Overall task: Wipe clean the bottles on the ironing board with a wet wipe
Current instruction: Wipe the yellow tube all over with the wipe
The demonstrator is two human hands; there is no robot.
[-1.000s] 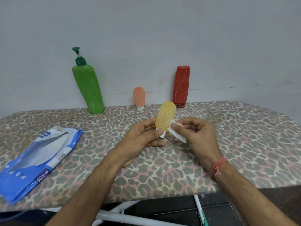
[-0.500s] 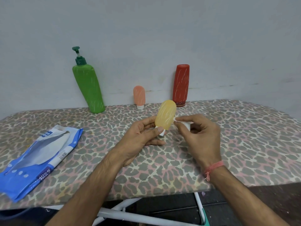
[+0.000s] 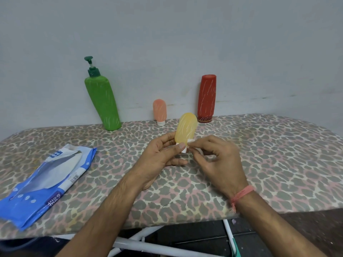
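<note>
A plain grey wall [image 3: 185, 34] fills the upper frame, and the leopard-print ironing board [image 3: 278, 154] spans the lower middle. At lower left lies the blue wet-wipe packet [image 3: 46, 184], its flap open. Moving right along the wall you have the green pump bottle [image 3: 102, 102], the small peach bottle [image 3: 159, 111] standing on its white cap, and further right the red bottle [image 3: 206, 98]; all three show pale streaks. At centre frame your left hand [image 3: 159, 158] grips the yellow bottle [image 3: 186, 127] near its white cap, thumb and fingers curled round the lower end, holding it cap-down above the board. Just right of it, your right hand [image 3: 217, 160] pinches the folded wet wipe [image 3: 192, 145] between thumb and fingers, pressed against the bottle's lower edge. You look to be mid-wipe on the yellow bottle; next, probably draw the wipe up its streaked body, turning it with your left hand. Compared with half a second ago, the wipe has dropped from mid-body towards the cap, and the bottle stays in the same grip.
</note>
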